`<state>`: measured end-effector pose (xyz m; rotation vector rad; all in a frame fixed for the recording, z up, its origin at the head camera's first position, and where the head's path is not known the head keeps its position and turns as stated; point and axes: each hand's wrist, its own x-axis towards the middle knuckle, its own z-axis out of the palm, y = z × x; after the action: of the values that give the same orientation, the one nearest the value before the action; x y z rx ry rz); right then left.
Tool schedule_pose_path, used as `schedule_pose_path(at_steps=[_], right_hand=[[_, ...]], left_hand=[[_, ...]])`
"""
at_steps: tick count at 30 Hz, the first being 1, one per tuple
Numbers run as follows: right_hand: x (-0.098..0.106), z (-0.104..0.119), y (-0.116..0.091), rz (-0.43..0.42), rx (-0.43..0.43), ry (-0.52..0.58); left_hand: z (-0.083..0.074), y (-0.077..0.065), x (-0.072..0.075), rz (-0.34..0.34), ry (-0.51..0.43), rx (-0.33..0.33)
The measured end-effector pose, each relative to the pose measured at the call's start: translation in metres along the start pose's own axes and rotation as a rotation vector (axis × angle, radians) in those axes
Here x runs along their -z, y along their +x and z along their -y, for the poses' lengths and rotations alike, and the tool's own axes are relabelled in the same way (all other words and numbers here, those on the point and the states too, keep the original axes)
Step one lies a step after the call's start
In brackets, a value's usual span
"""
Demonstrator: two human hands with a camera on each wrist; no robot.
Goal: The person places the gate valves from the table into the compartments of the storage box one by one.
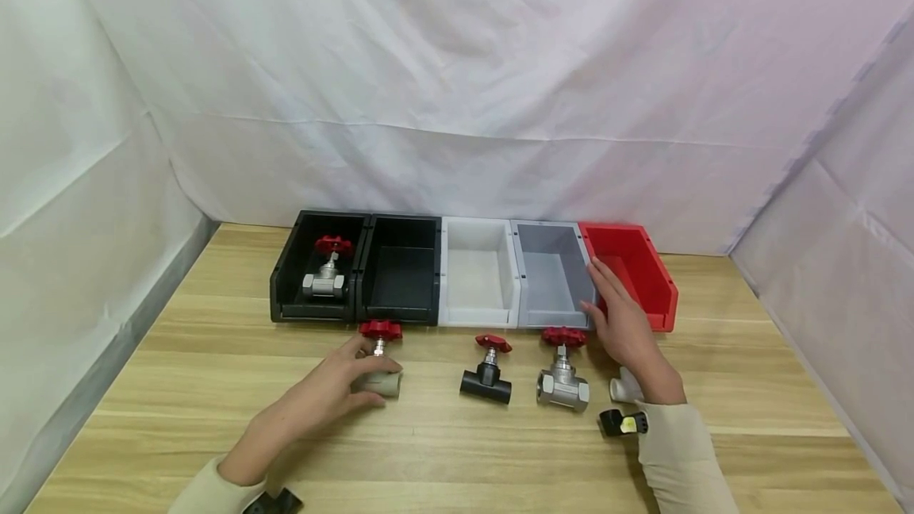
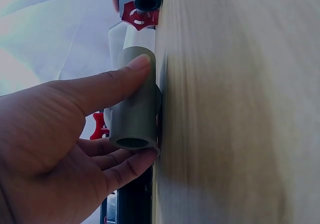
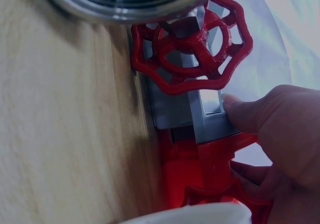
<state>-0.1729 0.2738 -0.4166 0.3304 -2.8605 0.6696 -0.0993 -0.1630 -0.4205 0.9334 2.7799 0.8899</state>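
My left hand (image 1: 332,387) holds a grey-green plastic valve (image 1: 382,384) with a red handwheel, in front of the second black bin. In the left wrist view the thumb lies along its pipe body (image 2: 134,108), and the fingers reach round its lower end. My right hand (image 1: 624,327) rests at the border of the grey bin (image 1: 524,292) and the red bin (image 1: 667,312), fingers extended. The right wrist view has the thumb (image 3: 245,113) at the grey bin's front edge. A steel valve (image 1: 562,389) and a partly hidden white fitting (image 1: 624,387) are near that hand.
A black plastic valve (image 1: 487,384) stands between the hands. Another steel valve (image 1: 324,284) sits in the leftmost black bin (image 1: 278,304). The second black bin (image 1: 400,314) and the white bin (image 1: 477,317) complete the row before a white curtain (image 1: 457,101).
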Motion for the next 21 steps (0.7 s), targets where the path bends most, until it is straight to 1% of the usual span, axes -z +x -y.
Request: schedule_pose_path(at_steps=[8,15,21], right_hand=[[-0.0009,-0.0016,-0.0004,0.002,-0.001,0.001],[-0.0002,-0.0005,-0.0008,0.003,-0.002,0.007],[0.0001,-0.0005,-0.0004,-0.003,0.001,0.008]], left_hand=[[-0.0007,0.0,0.0001,-0.008,0.001,-0.021],[-0.0018,-0.0002,-0.0005,0.0,0.009,-0.004],[-0.0019,0.0,-0.0009,-0.009,0.027,-0.001]])
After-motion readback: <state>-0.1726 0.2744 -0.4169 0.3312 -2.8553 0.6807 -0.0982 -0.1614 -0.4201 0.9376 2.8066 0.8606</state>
